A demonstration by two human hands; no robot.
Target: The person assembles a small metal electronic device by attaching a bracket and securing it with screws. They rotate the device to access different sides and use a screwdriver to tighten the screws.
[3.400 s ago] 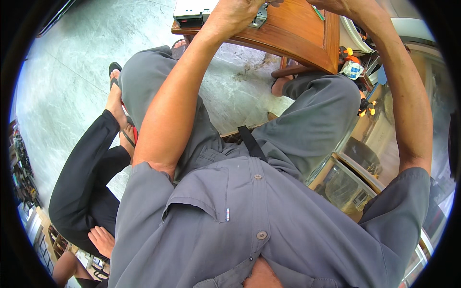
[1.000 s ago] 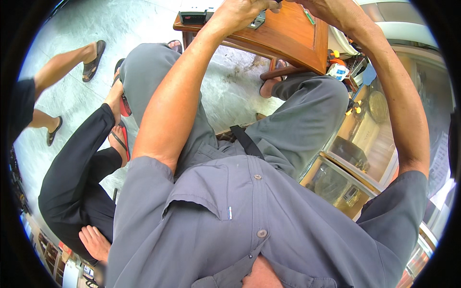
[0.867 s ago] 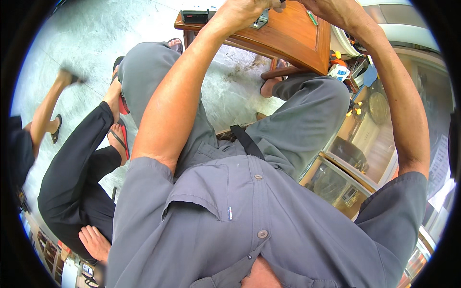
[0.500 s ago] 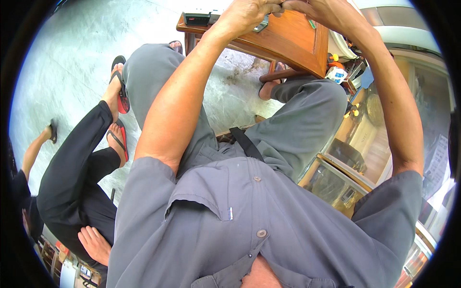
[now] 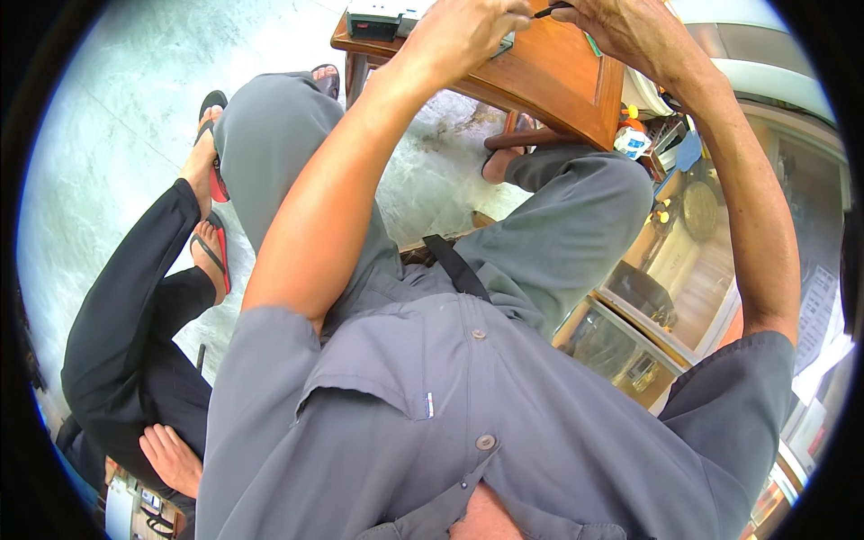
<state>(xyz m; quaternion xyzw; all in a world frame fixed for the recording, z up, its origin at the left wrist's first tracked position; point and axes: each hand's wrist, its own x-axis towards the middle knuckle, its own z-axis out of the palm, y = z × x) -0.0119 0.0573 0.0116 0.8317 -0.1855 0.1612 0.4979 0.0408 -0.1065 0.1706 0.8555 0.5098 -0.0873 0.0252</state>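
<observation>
At the top of the head view both my hands work above the wooden table [image 5: 562, 67]. My right hand [image 5: 625, 31] is closed round a thin black pointed tool [image 5: 553, 9], whose tip points toward my left hand. My left hand [image 5: 468, 36] is closed too, fingertips together; whatever they pinch is hidden. Under it the corner of a small grey-edged object [image 5: 504, 45] shows on the table. A dark-fronted box-like device [image 5: 373, 25] stands at the table's left corner. Beside my right wrist lies a small green item [image 5: 593, 45].
Right of me stands a glass display cabinet [image 5: 630, 333] with goods inside. Small items, among them a white and blue container [image 5: 632, 142], crowd beside the table. On my left sits a person in black trousers [image 5: 126, 315], one hand [image 5: 171, 459] on the lap.
My hands have moved apart from each other, so the black tool in my right hand now shows between them. The neighbour's feet appear slightly further left.
</observation>
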